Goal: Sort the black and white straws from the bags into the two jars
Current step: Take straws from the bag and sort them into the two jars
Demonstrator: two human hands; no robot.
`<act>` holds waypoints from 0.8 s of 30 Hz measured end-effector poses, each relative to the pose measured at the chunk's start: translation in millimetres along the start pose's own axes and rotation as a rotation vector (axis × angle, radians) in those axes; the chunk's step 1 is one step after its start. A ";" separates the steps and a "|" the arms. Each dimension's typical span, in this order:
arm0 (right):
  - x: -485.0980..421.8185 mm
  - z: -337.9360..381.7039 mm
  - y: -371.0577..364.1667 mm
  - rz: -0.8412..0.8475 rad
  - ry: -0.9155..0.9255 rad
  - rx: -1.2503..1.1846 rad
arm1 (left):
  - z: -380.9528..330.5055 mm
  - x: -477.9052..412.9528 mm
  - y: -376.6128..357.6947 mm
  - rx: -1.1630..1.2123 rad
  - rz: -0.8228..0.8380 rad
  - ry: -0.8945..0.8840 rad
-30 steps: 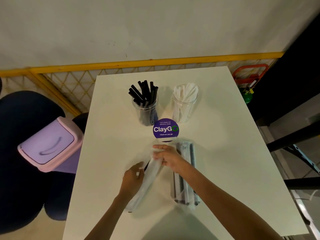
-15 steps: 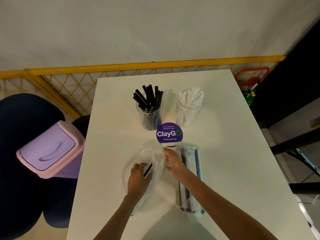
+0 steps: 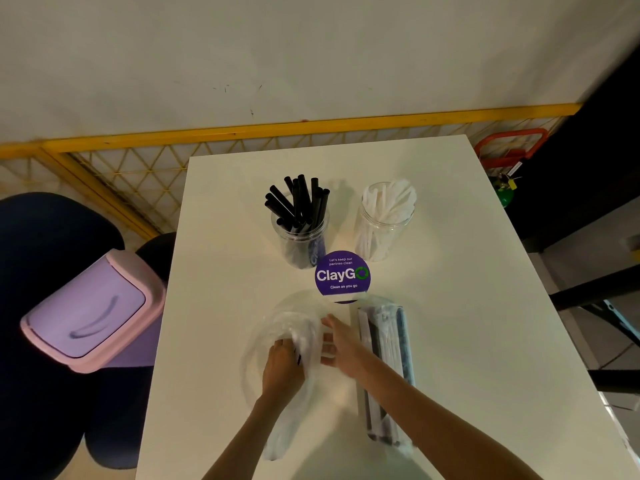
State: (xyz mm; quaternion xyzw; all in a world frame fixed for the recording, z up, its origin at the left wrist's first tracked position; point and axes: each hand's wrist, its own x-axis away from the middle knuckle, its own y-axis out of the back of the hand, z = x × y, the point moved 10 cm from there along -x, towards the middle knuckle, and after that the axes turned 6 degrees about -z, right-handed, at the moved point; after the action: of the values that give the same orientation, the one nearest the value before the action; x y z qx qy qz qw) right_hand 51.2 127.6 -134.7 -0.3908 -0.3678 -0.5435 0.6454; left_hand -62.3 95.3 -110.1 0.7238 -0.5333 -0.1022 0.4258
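We see both hands working at the mouth of a clear, crumpled bag (image 3: 284,433) that lies on the white desk (image 3: 221,271), close to the near edge. The left hand (image 3: 282,367) reaches into the bag's opening, its fingers curled round a black straw (image 3: 298,357), of which only a short dark end shows. The right hand (image 3: 341,344) pinches the bag's film on the other side, fingers bent, and holds the mouth apart. Just right of that forearm lies a second bag (image 3: 386,362) with black and white straws inside. Farther back stand two clear jars side by side: the left jar (image 3: 300,242) holds black straws and the right jar (image 3: 382,233) white ones. A round purple sticker (image 3: 343,275) sits between the jars and the bags. A lilac bin (image 3: 86,313) stands left of the desk.
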 end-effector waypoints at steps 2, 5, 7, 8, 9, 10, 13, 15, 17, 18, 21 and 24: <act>-4.7 -2.9 1.1 -0.030 -0.011 0.042 | 6.7 0.4 -0.2 0.097 -0.004 0.038; -9.3 -8.0 -1.0 -0.052 -0.026 0.102 | 11.9 6.6 4.4 0.298 -0.024 0.186; -12.4 -11.7 -2.3 -0.057 -0.030 0.101 | 13.2 11.2 8.5 0.455 -0.070 0.270; -12.8 -12.8 -2.8 -0.059 -0.030 0.094 | 15.5 12.1 8.6 0.486 -0.079 0.295; -13.2 -13.0 -2.4 -0.061 -0.029 0.079 | 17.3 12.3 7.8 0.479 -0.074 0.310; -13.1 -12.9 -2.4 -0.060 -0.027 0.066 | 20.0 11.7 5.8 0.471 -0.060 0.313; -9.7 -10.6 -1.7 -0.057 -0.020 0.045 | 19.7 5.9 4.8 0.363 0.002 0.228; -8.5 -9.6 -2.4 -0.049 -0.021 0.059 | 14.8 2.9 5.9 0.298 0.040 0.181; -6.8 -9.2 -4.0 -0.038 -0.019 0.070 | 11.4 2.4 5.4 0.332 0.070 0.182; -6.0 -9.0 -4.2 -0.041 -0.014 0.079 | 9.5 3.0 4.7 0.359 0.082 0.184; -6.1 -3.0 -1.5 -0.090 0.068 0.121 | 4.5 2.5 -1.1 0.386 0.138 0.172; -4.8 25.7 3.9 -0.209 0.368 0.252 | -4.0 1.4 -2.5 0.401 0.180 0.147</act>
State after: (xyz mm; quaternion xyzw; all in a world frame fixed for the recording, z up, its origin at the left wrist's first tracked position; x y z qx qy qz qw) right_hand 53.1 153.3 -128.6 -0.1613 -0.3474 -0.6193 0.6854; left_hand -57.6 96.3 -109.1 0.7490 -0.5727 0.0971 0.3186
